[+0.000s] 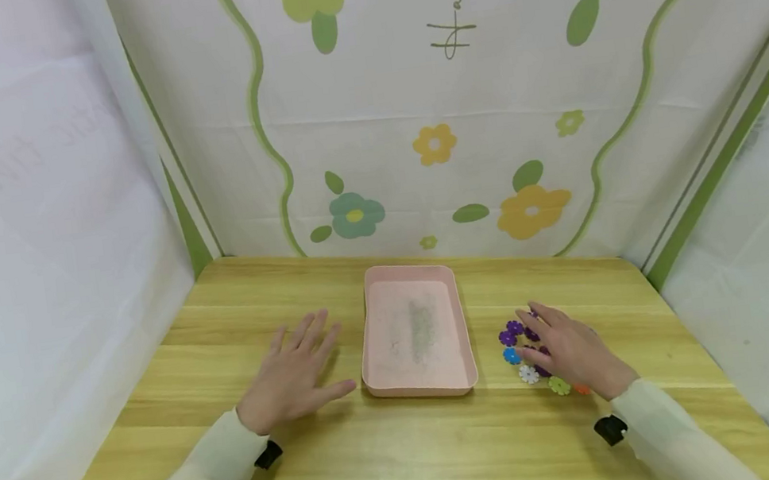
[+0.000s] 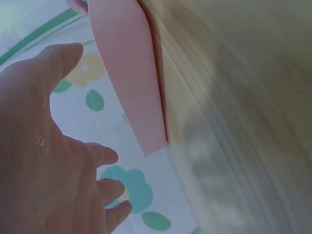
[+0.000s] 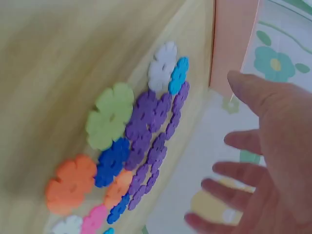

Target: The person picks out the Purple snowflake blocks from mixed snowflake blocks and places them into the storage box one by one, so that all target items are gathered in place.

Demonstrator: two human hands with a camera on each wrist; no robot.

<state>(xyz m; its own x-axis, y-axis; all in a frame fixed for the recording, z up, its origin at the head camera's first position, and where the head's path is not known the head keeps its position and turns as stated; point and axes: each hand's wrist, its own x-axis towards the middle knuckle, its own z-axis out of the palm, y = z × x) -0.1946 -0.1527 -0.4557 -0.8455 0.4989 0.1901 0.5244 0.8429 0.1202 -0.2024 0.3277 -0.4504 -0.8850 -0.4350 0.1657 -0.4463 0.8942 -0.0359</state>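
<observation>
A shallow pink tray [image 1: 413,328] with grey-green smudges on its floor lies on the wooden table. My left hand [image 1: 290,380] hovers left of it, fingers spread and holding nothing; in the left wrist view that hand [image 2: 53,141] is beside the tray's wall [image 2: 126,78]. Over a cluster of flower-shaped plastic pieces right of the tray, my right hand [image 1: 571,349] has its fingers extended. The right wrist view shows purple pieces [image 3: 146,114], a lime one [image 3: 111,116], an orange one [image 3: 71,184] and a white one [image 3: 163,67] below the right hand [image 3: 273,151].
White cloth panels with printed flowers [image 1: 532,211] enclose the table [image 1: 412,461] at the back and both sides. The back panel rises just behind the tray. A dark strap piece [image 1: 611,430] is at my right wrist, another [image 1: 268,454] at my left.
</observation>
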